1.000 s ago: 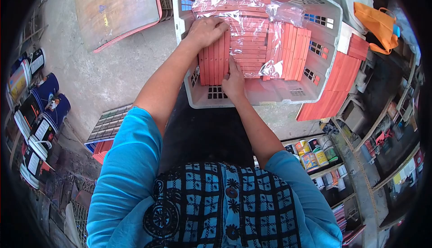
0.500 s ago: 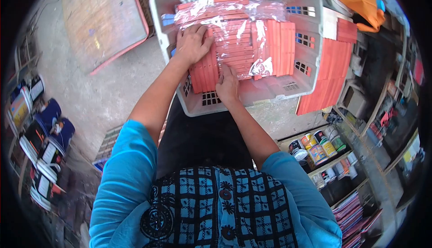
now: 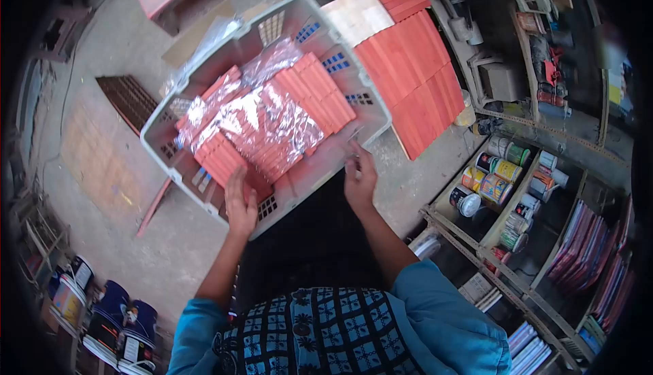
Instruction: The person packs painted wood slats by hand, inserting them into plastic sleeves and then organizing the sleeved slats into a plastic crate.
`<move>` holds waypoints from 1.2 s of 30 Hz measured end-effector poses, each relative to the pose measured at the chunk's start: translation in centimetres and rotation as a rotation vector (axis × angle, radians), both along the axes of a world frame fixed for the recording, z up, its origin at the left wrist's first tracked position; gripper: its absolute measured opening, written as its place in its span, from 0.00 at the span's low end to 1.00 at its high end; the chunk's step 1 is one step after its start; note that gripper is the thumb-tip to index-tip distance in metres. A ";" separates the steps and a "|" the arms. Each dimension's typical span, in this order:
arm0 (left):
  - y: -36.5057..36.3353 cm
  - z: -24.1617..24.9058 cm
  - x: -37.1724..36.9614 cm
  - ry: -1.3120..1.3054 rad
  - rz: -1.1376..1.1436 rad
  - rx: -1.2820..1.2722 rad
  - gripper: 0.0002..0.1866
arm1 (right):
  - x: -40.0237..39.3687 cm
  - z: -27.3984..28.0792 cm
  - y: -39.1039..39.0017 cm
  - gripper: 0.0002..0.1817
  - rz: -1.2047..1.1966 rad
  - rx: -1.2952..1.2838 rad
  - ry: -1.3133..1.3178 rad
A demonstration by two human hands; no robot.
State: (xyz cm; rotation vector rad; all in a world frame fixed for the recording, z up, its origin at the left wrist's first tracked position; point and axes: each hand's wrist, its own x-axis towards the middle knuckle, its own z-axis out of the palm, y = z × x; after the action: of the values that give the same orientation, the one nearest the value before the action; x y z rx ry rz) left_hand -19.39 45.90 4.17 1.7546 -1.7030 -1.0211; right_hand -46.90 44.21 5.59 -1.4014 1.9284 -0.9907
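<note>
A pale grey plastic crate with slotted walls (image 3: 163, 120) sits tilted in front of the person, its near edge over a dark lap. Inside lie rows of flat orange-red rectangular slats (image 3: 320, 93), packed side by side, with a crinkled clear plastic wrapper (image 3: 262, 120) spread over the middle of them.

The left hand (image 3: 240, 205) lies at the crate's near rim, palm down, its fingers (image 3: 236, 183) stretched out close together and resting on the ends of the slats just inside the wall; they grip nothing that can be seen. The right hand (image 3: 359, 174) is at the crate's near right corner, touching or just beside the rim. Its fingers (image 3: 354, 159) are curled, but whether they pinch anything cannot be told.

Beyond the crate's far right side, a larger stack of the same orange-red slats (image 3: 415, 69) lies on a low surface. To the right stands a wooden shelf (image 3: 476, 249) holding small labelled tins (image 3: 493, 178). Dark paint buckets (image 3: 126, 327) stand on the concrete floor (image 3: 102, 164) at lower left.
</note>
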 end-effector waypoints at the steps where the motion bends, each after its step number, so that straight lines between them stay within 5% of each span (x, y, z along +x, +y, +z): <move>1: -0.4 0.3 -1.5 0.009 0.006 -0.009 0.26 | -2.5 0.0 -0.4 0.21 -0.024 -0.015 0.067; 4: -2.9 1.1 -8.0 0.067 0.018 0.011 0.26 | -10.9 -1.7 -2.5 0.22 -0.177 0.049 -0.001; 7: -7.4 3.0 -16.3 0.091 -0.029 0.019 0.25 | -19.4 -3.9 -6.2 0.22 -0.283 0.217 0.121; 10: -11.3 4.0 -24.7 0.164 -0.048 -0.104 0.23 | -31.1 -11.2 -6.0 0.24 -0.262 0.104 0.524; 12: -13.4 4.3 -30.3 0.281 -0.089 -0.138 0.20 | -36.9 -11.7 -6.3 0.23 -0.378 0.246 0.498; 17: -12.1 -0.9 -41.1 0.706 -0.066 0.820 0.19 | -48.3 -12.1 -10.5 0.28 -0.378 0.448 0.497; 19: -11.1 -3.4 -43.8 0.695 0.238 1.242 0.23 | -51.3 -13.1 -12.7 0.31 -0.312 0.400 0.562; 22: -8.9 -8.4 -45.1 0.687 0.530 1.481 0.35 | -54.1 -15.5 -15.8 0.33 -0.248 0.354 0.561; 29: -8.5 -11.4 -48.7 0.746 0.691 1.400 0.29 | -55.1 -14.3 -19.8 0.27 -0.088 0.592 0.600; 36: -9.3 -10.4 -49.1 0.753 0.728 1.389 0.34 | -58.6 -17.5 -19.7 0.21 -0.178 0.457 0.166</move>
State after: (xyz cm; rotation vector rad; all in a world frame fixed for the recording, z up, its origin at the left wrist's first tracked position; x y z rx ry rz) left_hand -68.47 36.62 -6.27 1.8980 0.3325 -2.2470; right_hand -105.51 24.55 -11.90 -1.0889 2.2527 -0.4689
